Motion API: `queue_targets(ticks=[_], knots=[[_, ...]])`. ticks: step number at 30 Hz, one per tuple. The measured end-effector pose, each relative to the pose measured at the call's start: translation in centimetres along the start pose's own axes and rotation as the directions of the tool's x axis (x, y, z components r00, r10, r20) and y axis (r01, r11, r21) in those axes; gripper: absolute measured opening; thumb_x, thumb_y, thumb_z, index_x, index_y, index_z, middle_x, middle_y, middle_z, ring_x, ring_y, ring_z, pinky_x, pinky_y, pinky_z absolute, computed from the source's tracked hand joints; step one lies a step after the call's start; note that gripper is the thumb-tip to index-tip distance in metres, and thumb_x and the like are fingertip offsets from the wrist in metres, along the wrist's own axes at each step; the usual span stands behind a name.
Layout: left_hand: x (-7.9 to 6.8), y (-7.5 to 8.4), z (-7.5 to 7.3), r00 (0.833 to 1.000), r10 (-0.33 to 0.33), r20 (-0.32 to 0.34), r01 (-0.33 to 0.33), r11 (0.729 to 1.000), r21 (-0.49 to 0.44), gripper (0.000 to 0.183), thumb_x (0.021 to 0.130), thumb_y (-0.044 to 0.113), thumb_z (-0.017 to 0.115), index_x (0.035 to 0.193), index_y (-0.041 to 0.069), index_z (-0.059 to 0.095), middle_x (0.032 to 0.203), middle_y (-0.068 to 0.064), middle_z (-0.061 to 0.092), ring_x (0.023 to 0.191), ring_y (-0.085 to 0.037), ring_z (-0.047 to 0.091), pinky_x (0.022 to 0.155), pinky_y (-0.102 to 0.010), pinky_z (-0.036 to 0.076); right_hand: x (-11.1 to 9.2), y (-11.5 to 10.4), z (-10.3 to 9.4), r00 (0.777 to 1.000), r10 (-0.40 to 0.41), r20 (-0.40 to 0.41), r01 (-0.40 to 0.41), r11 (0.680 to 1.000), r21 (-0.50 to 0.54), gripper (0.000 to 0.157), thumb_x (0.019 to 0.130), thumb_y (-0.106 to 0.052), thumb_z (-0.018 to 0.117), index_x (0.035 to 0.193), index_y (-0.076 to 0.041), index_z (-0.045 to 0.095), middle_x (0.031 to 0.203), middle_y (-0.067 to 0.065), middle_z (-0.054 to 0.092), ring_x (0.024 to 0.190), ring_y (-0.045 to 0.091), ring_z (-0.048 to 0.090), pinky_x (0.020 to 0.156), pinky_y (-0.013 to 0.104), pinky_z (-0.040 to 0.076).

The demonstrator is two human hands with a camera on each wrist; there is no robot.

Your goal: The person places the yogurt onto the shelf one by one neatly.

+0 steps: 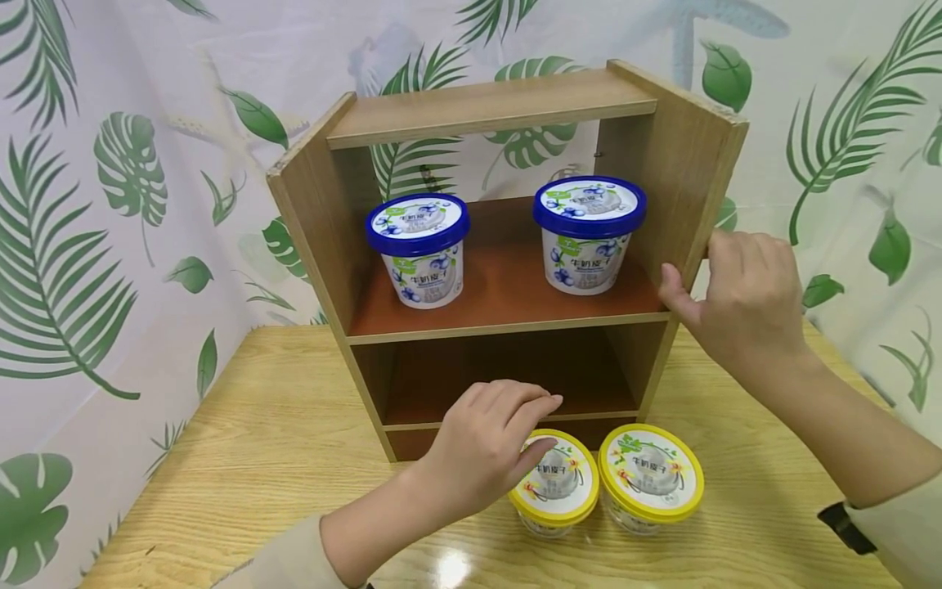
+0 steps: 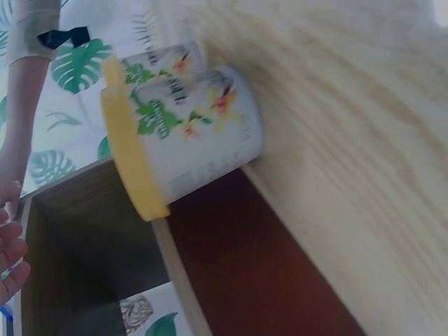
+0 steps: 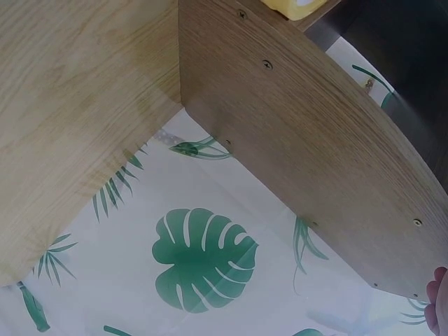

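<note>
A small wooden shelf unit (image 1: 508, 329) stands on the table, leaning slightly in the head view. My right hand (image 1: 754, 298) grips its right side panel (image 1: 695, 155), with the thumb along the front edge and the fingers on the outer face. My left hand (image 1: 489, 442) holds nothing; its fingers are loosely bent in front of the lower compartment, overlapping a yellow-lidded tub (image 1: 555, 483) in the head view. Beside that tub is a second yellow-lidded tub (image 1: 651, 474). Two blue-lidded tubs, one left (image 1: 425, 270) and one right (image 1: 589, 254), sit on the red-brown upper shelf.
The lower compartment (image 1: 508, 376) shows a dark interior. Wood-grain tabletop (image 1: 265, 458) extends on both sides of the unit. Behind stands a white cloth (image 1: 177, 49) printed with green leaves. Screw heads dot the outer side panel (image 3: 315, 133) in the right wrist view.
</note>
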State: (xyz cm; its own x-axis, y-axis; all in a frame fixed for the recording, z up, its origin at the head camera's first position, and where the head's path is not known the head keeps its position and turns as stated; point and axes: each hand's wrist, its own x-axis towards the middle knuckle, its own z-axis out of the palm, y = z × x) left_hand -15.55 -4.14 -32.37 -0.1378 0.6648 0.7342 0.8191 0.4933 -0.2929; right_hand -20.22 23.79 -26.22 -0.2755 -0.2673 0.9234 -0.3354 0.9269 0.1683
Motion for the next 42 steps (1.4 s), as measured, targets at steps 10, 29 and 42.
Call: queue_targets(ticks=[10, 29, 42], knots=[[-1.1, 1.2, 1.0, 0.998, 0.040, 0.054, -0.041, 0.999, 0.005, 0.041, 0.077, 0.032, 0.077, 0.109, 0.009, 0.066, 0.102, 0.000, 0.065, 0.095, -0.013, 0.062, 0.078, -0.023, 0.049, 0.0, 0.0, 0.1, 1.000, -0.013, -0.028, 0.013, 1.000, -0.003, 0.050, 0.092, -0.037, 0.044, 0.077, 0.011, 0.046, 0.061, 0.025, 0.046, 0.055, 0.040, 0.041, 0.052, 0.046, 0.032], [-3.5, 3.3, 2.1, 0.984, 0.069, 0.165, -0.067, 0.998, -0.017, 0.036, 0.080, 0.040, 0.072, 0.105, 0.016, 0.066, 0.099, 0.005, 0.063, 0.095, -0.009, 0.060, 0.075, -0.020, 0.047, 0.0, -0.2, 0.3, 0.999, -0.017, -0.030, 0.017, 1.000, 0.003, 0.049, 0.092, -0.036, 0.045, 0.077, 0.011, 0.046, 0.061, 0.025, 0.047, 0.056, 0.041, 0.042, 0.053, 0.046, 0.034], [-4.7, 3.6, 3.1, 0.982, 0.111, 0.150, -0.109, 0.994, -0.020, 0.048, 0.077, 0.056, 0.068, 0.104, 0.016, 0.067, 0.101, 0.006, 0.065, 0.094, -0.009, 0.061, 0.073, -0.019, 0.047, 0.0, 0.0, 0.0, 1.000, -0.007, -0.009, 0.007, 1.000, -0.005, 0.050, 0.092, -0.037, 0.044, 0.079, 0.011, 0.047, 0.063, 0.025, 0.048, 0.057, 0.040, 0.043, 0.054, 0.046, 0.034]])
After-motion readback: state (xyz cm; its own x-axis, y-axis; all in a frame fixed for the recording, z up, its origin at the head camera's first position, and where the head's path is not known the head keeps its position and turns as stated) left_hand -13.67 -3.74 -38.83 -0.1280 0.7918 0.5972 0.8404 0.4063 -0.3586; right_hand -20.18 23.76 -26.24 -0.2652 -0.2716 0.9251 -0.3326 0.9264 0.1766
